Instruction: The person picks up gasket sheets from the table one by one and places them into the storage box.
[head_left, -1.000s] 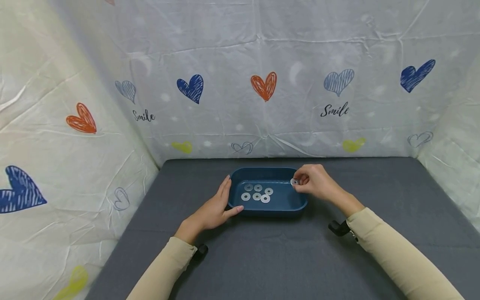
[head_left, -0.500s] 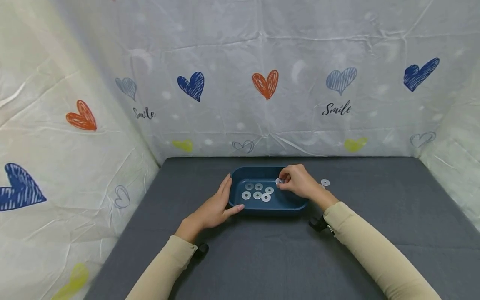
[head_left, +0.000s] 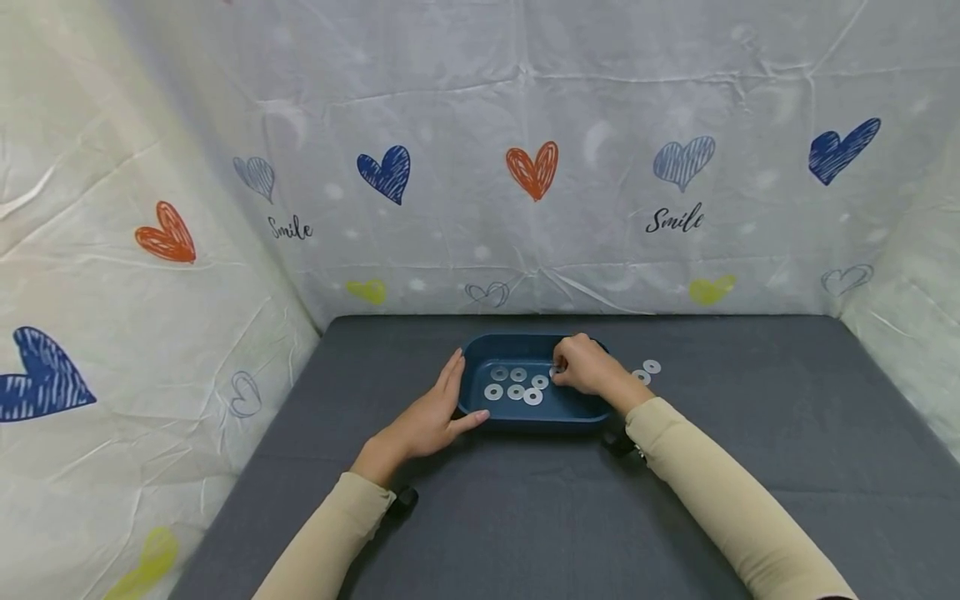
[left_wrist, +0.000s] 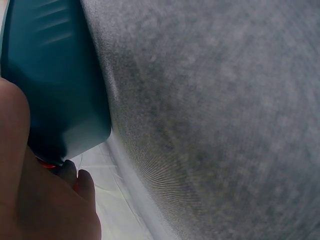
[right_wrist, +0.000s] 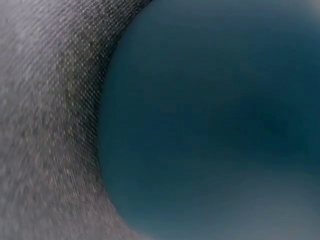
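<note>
L hand nearest me, fingers straight, pressed flat vs. the left wall of the blue tray; hasn't shifted over the last sec. L wrist view agrees: palm on the tray's outer corner, grey mat beneath.

R hand has come in from the tray's right rim to over the middle, lower now. Fingers curled, pinching one washer at the tips, just beside the five washers in tray, not yet down among them. So: carry about done, set-down pending.

Two loose washers on the mat right of the tray, uncovered as my arm moved in. R wrist view: blurred blue, no detail.
</note>
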